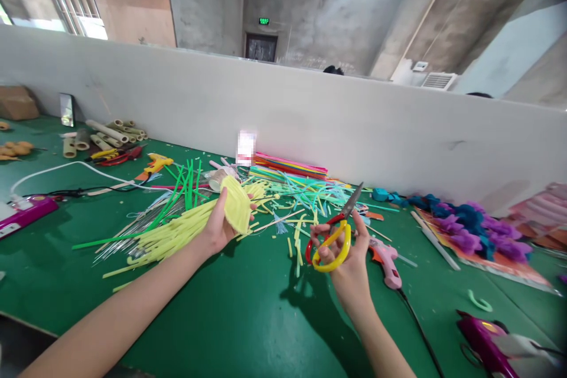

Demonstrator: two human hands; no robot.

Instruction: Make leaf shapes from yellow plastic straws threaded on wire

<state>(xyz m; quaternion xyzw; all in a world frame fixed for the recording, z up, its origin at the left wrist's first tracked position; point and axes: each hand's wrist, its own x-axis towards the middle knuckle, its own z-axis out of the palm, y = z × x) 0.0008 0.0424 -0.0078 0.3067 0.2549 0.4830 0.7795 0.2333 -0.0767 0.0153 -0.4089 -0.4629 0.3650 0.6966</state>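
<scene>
My left hand is closed around a flat, pale yellow fuzzy piece with a rounded outline, seemingly made of rows of pipe cleaner. Beneath and beside that hand lies a bundle of loose yellow pipe cleaners. Scissors with a red and a yellow handle are in my right hand, fingers through the loops and the blades pointing up and away. The scissors are held above the table, apart from the yellow piece. Just right of that hand, a pink glue gun lies on the table.
Green pipe cleaners, mint and blue strips and red ones lie along the grey partition. A yellow glue gun, pliers and bamboo pieces are left; purple-blue fuzzy pieces and a power strip are right.
</scene>
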